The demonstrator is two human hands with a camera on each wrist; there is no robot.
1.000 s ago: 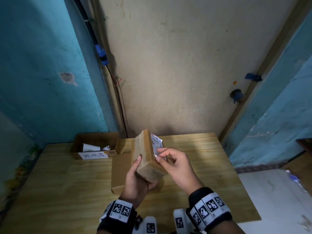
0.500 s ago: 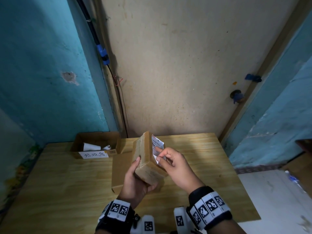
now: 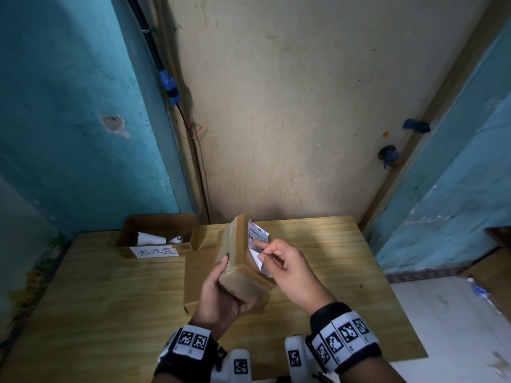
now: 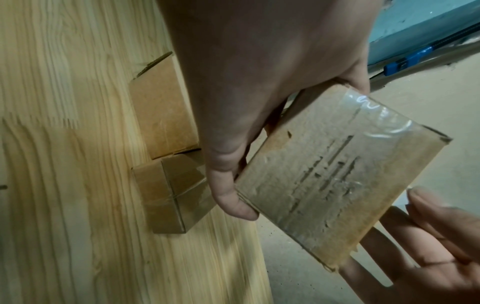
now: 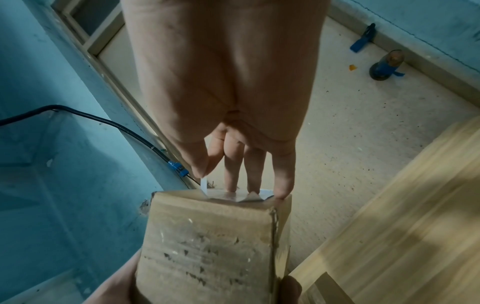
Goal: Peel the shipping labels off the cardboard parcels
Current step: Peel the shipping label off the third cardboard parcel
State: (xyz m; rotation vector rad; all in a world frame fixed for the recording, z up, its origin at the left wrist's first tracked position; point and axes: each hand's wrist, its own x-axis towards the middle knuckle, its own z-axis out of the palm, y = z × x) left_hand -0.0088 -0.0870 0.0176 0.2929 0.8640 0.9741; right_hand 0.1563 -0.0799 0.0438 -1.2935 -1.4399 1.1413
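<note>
I hold a brown taped cardboard parcel point(image 3: 235, 261) upright above the table in my left hand point(image 3: 218, 286), thumb on its near edge and fingers wrapped under it. A white printed shipping label point(image 3: 258, 234) sits on the parcel's right face, with its lower corner peeled up and the white back showing. My right hand point(image 3: 260, 250) pinches that loose corner between thumb and index finger. In the right wrist view the other fingertips point(image 5: 231, 183) touch the label point(image 5: 233, 196) on the parcel point(image 5: 213, 246). The left wrist view shows the parcel's scuffed back face point(image 4: 337, 174).
An open cardboard box point(image 3: 154, 228) with a handwritten tag and paper scraps inside stands at the back left of the wooden table point(image 3: 110, 299). A flat cardboard box point(image 3: 199, 272) lies under my hands, and a small taped parcel point(image 4: 171, 195) lies next to it. Walls close behind.
The right hand has lifted the label's lower corner away from the parcel face, so the white back now shows. The left hand holds the parcel about where it was.
</note>
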